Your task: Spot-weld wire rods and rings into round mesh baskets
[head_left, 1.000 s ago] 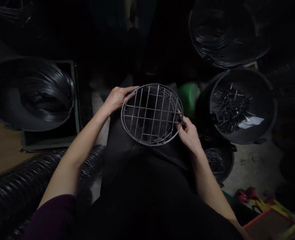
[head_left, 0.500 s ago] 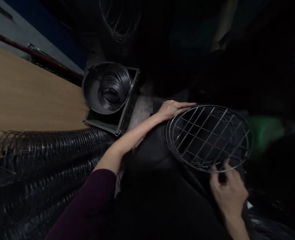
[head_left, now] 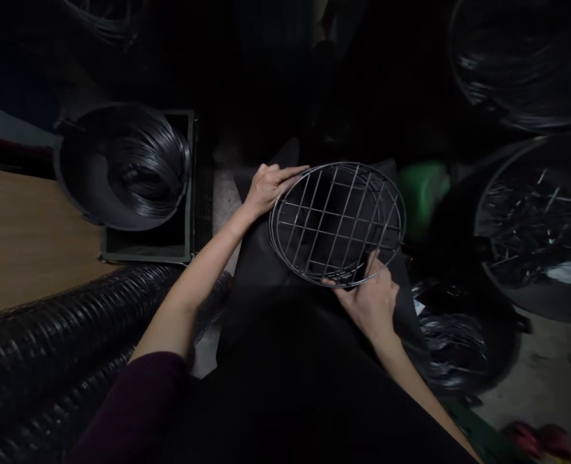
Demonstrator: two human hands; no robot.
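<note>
- Spreading beneath the round wire rack (head_left: 323, 213): a dark apron (head_left: 261, 264).
- Left hand (head_left: 268, 187): fingers stretched along the rack's left rim; cannot tell if they clamp it.
- Right hand (head_left: 373, 298): thumb and fingers apart, touching the rack's near rim.
- Left of the rack: a tub (head_left: 88, 183) of coiled wire (head_left: 154, 158).
- Just right of the rack: a green object (head_left: 417, 196).

The left hand (head_left: 267, 187) holds the far-left rim of a round wire grid (head_left: 339, 213); the right hand (head_left: 373, 300) grips its near-right rim. At left, a tub (head_left: 83, 187) of coiled wire (head_left: 156, 161) sits on a crate (head_left: 145, 254); at right, a basin (head_left: 517, 293) holds loose metal pieces (head_left: 532, 222).
</note>
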